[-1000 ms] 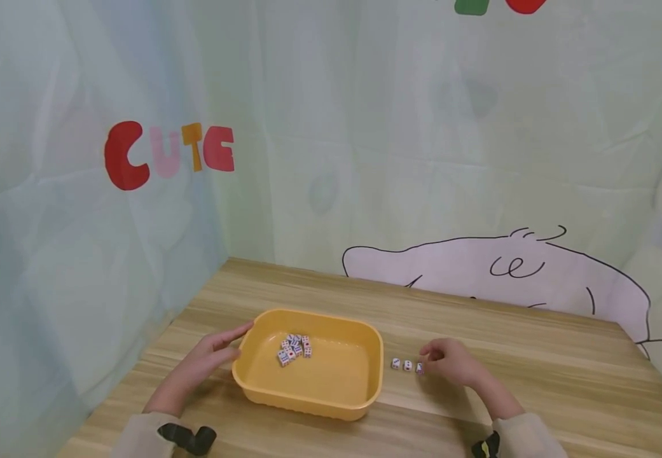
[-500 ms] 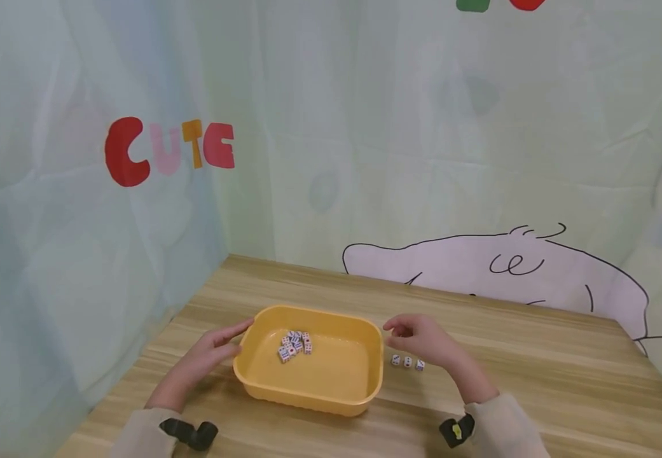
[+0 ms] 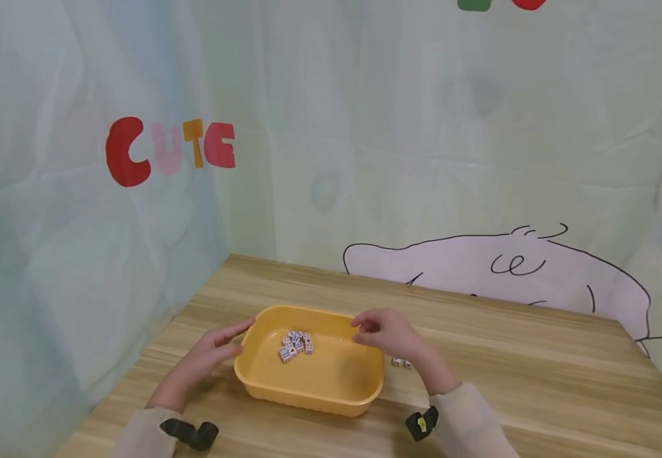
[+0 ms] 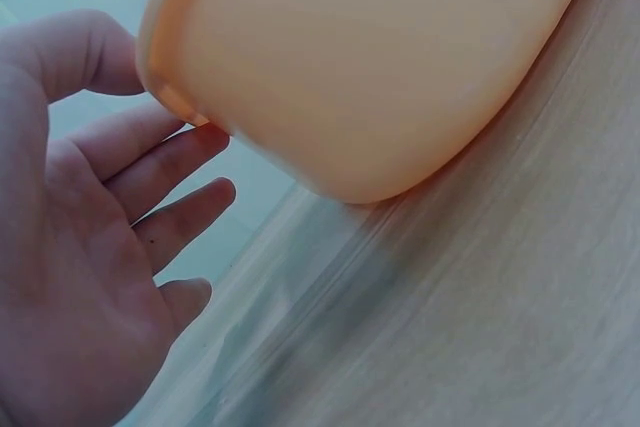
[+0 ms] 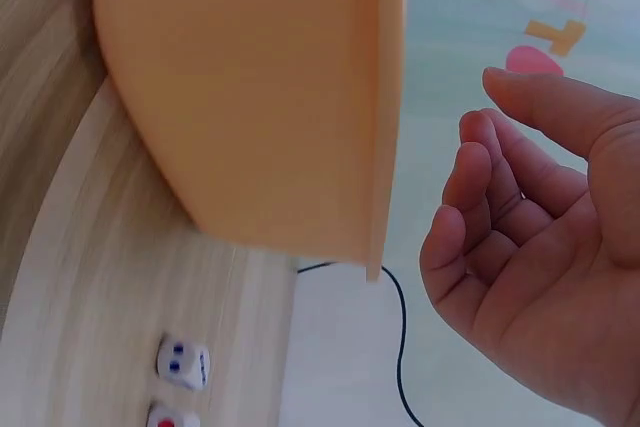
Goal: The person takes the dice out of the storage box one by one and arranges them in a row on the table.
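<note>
A yellow plastic basin stands on the table, with a small cluster of white dice inside toward its left. At the basin's left end, my left hand touches the rim with fairly straight, spread fingers; the left wrist view shows the hand against the basin's outer wall. My right hand hovers over the basin's right rim, fingers loosely bent. In the right wrist view, thumb and fingertips of that hand are apart with nothing visible between them. Two dice lie right of the basin, beside my right wrist.
The wood-grain table extends right and behind the basin. Pale printed curtains enclose its back and left, with a cartoon figure along the far edge. Dark straps with small cameras sit on both wrists.
My right hand has moved left from the row of three dice to above the basin's right rim. The rightmost die is now hidden behind the right arm. My left hand stays put.
</note>
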A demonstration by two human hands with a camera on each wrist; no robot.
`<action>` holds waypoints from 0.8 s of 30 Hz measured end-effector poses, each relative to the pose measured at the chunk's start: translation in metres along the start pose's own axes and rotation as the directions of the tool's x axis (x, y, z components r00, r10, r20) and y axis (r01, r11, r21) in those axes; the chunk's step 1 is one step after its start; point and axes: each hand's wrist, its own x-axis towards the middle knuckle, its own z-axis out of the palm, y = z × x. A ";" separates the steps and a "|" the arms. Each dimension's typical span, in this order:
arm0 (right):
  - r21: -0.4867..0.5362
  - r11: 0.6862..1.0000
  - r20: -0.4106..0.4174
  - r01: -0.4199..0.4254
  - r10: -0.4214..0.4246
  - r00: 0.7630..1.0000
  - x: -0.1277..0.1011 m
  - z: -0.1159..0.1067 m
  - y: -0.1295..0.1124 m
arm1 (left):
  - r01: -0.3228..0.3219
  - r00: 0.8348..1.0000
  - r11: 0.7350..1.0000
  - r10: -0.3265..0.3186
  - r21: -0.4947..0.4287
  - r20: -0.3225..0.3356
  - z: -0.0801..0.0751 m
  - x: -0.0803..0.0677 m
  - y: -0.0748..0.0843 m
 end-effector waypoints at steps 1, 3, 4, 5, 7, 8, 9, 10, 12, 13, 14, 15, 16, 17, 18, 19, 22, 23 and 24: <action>0.004 1.000 0.001 -0.003 0.003 1.000 0.002 0.003 -0.002 | -0.003 1.000 1.000 0.003 0.005 -0.005 0.000 0.000 0.000; 0.022 1.000 0.007 -0.010 0.010 1.000 0.007 0.009 -0.004 | -0.006 1.000 1.000 0.006 0.006 -0.008 0.000 -0.001 0.000; 0.029 0.999 0.009 -0.013 0.013 1.000 0.009 0.012 -0.005 | -0.008 1.000 1.000 0.008 0.004 -0.006 0.000 -0.001 0.000; 0.038 0.999 0.013 -0.021 0.020 1.000 0.010 0.014 -0.006 | -0.010 1.000 1.000 0.010 -0.001 -0.004 0.000 -0.001 0.000; 0.045 0.999 0.024 -0.026 0.025 0.999 0.014 0.020 -0.007 | -0.014 1.000 1.000 0.014 -0.007 0.000 0.000 -0.001 0.000; 0.049 0.998 0.030 -0.027 0.025 0.999 0.015 0.023 -0.007 | -0.016 1.000 1.000 0.016 -0.012 0.005 0.000 -0.001 -0.001; 0.050 0.998 0.035 -0.027 0.025 0.999 0.017 0.025 -0.007 | -0.017 1.000 1.000 0.017 -0.018 0.009 0.000 -0.001 -0.001; 0.051 0.998 0.041 -0.023 0.021 0.999 0.018 0.028 -0.008 | -0.019 1.000 1.000 0.019 -0.022 0.010 0.000 -0.001 -0.001; 0.053 0.999 0.048 -0.012 0.010 0.999 0.020 0.033 -0.008 | -0.019 1.000 0.999 0.020 -0.025 0.012 0.000 -0.001 -0.002; 0.056 0.998 0.049 -0.005 0.002 0.999 0.021 0.035 -0.008 | -0.021 1.000 0.999 0.021 -0.024 0.012 0.000 -0.001 -0.002; 0.062 0.998 0.050 0.001 -0.004 0.999 0.022 0.038 -0.009 | -0.023 1.000 1.000 0.023 -0.020 0.011 0.000 0.000 -0.002; 0.065 0.998 0.051 0.004 -0.007 0.999 0.023 0.040 -0.009 | -0.023 1.000 1.000 0.024 -0.018 0.009 0.000 0.000 -0.003; 0.065 0.998 0.051 0.007 -0.010 0.999 0.023 0.041 -0.010 | -0.024 1.000 1.000 0.024 -0.015 0.007 0.000 0.000 -0.003; 0.063 0.998 0.051 0.008 -0.012 0.999 0.024 0.043 -0.010 | -0.025 1.000 1.000 0.025 -0.011 0.003 0.000 0.000 -0.003; 0.059 0.998 0.051 0.011 -0.014 0.999 0.025 0.045 -0.011 | -0.028 1.000 1.000 0.028 -0.011 0.001 0.000 0.000 -0.003; 0.059 0.998 0.053 0.012 -0.015 0.999 0.026 0.046 -0.011 | -0.033 0.999 0.999 0.033 -0.008 -0.004 0.000 0.000 -0.003; 0.050 0.999 0.057 0.003 -0.006 0.998 0.028 0.051 -0.011 | -0.047 0.999 0.999 0.047 -0.008 -0.011 0.000 -0.001 -0.003; 0.049 0.999 0.057 0.000 -0.003 0.998 0.028 0.052 -0.011 | -0.054 0.998 0.999 0.054 -0.007 -0.012 0.000 -0.001 -0.003; 0.051 0.999 0.059 -0.005 0.002 0.998 0.029 0.053 -0.011 | -0.060 0.998 0.998 0.060 -0.007 -0.012 0.000 -0.001 -0.003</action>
